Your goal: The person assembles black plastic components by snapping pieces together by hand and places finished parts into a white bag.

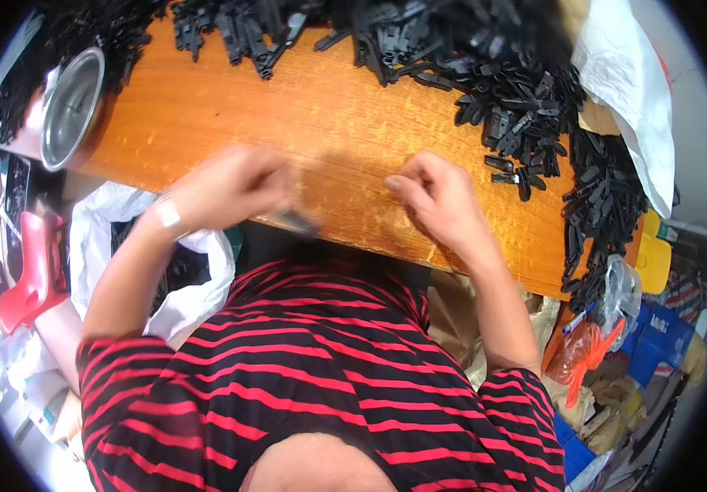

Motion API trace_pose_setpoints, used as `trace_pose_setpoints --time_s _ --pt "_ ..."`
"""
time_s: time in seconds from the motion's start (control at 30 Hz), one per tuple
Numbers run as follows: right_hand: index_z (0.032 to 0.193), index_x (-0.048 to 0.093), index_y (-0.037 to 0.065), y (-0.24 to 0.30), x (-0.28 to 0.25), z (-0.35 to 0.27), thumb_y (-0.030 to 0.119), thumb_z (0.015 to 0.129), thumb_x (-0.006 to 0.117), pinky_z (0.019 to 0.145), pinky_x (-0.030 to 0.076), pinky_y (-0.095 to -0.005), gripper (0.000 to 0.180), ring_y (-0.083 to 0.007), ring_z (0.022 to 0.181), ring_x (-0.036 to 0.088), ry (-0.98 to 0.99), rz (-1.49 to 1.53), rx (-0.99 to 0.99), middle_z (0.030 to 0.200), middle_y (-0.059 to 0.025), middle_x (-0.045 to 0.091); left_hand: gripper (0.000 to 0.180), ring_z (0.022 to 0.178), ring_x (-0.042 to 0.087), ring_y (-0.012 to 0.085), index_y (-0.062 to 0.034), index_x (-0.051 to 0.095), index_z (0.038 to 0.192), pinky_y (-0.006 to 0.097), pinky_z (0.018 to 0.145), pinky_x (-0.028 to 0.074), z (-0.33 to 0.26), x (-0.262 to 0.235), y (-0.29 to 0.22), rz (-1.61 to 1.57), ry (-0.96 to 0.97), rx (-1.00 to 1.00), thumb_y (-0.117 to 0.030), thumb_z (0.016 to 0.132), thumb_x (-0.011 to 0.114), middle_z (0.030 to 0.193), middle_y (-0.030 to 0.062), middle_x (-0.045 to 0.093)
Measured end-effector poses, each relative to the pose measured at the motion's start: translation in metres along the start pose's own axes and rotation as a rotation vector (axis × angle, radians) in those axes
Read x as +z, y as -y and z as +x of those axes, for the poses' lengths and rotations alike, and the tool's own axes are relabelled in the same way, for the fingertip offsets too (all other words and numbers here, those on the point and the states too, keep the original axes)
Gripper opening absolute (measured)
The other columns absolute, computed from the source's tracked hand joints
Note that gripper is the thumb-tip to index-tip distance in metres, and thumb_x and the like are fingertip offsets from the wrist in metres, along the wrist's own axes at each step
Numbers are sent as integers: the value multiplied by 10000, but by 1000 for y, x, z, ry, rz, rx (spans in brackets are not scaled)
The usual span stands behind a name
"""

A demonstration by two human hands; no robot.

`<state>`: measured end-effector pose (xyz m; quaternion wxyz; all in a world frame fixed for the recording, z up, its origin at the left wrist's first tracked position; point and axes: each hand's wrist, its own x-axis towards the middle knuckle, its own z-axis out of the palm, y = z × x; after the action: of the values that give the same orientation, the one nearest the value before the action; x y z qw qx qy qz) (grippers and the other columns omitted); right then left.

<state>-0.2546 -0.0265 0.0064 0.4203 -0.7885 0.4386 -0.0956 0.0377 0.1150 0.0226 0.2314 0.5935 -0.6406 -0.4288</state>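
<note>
Above the near edge of the counter (288,107), the left hand (243,187) curls, blurred, beside a slanting dark piece (297,223); whether it grips is unclear. The right hand (445,198), curled, grip also unclear, is nearer the black plastic parts (524,123) scattered rightward at mixed angles.

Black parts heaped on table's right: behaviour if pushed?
Probably stiff: the black parts look like hard plastic. Likely light each, being small and slim. A push would probably slide and scatter them across the wooden table, since they lie loose and overlapping.
</note>
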Motion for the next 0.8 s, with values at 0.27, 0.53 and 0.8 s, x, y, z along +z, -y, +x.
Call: trace_pose_setpoints --time_s 0.27,0.53,0.8 --pt "1244 667 67 -58 -82 -43 36 910 732 864 573 -475 341 -382 1052 691 -525 -581 50 1223 -147 643 306 1005 688 282 -34 705 1150 359 857 554 -95 -66 31 138 -383 -271 -135 875 791 1092 114 702" --pt "1241 681 83 -53 -57 -19 40 893 735 850 589 -469 355 -378 1040 695 -485 -652 -24 1248 -142 603 816 1486 393 443 -194 427 1622 481 1234 354 31 -53 87 692 -681 52 -191 888 782 1646 218 378" --pt "1238 690 83 -40 -32 -7 8 895 721 824 585 -456 353 -361 1016 699 -504 -528 -147 1234 -133 613 691 1318 546 455 -182 541 1506 489 1105 490 64 -16 62 488 -803 108 -189 859 787 1463 276 501"
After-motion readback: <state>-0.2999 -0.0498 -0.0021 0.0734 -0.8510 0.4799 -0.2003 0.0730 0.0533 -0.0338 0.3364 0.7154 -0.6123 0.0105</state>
